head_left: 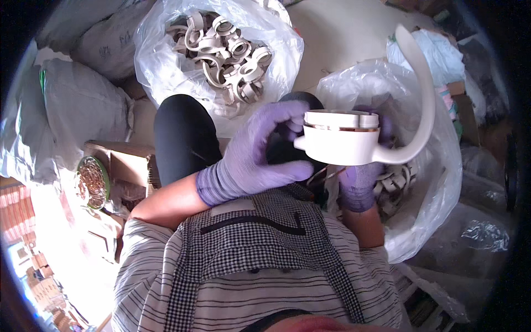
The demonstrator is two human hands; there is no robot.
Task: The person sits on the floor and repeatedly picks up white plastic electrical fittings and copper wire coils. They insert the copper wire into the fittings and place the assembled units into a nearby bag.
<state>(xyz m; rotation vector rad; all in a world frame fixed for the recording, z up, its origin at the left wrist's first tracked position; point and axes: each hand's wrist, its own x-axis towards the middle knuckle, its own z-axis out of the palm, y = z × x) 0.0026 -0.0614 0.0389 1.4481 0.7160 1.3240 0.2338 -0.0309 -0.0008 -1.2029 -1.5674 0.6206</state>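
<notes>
Head view: white ring part (342, 145) just right of left hand (257, 152), whose fingers and thumb spread wide; hooked handle (428, 99) curls right, then far. Right hand (359, 182) overlaps behind, partly hidden; can't tell its grip.

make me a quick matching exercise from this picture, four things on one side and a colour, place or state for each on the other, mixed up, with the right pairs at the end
Column one
1. the cup-like part
2. the left hand
3. the apron
4. the clear bag at the top

Column two
A. black-and-white check
B. holds a pile of loose pale curved parts
C. white, with a long curved handle
D. in a purple glove

Right pairs
1-C, 2-D, 3-A, 4-B
</notes>
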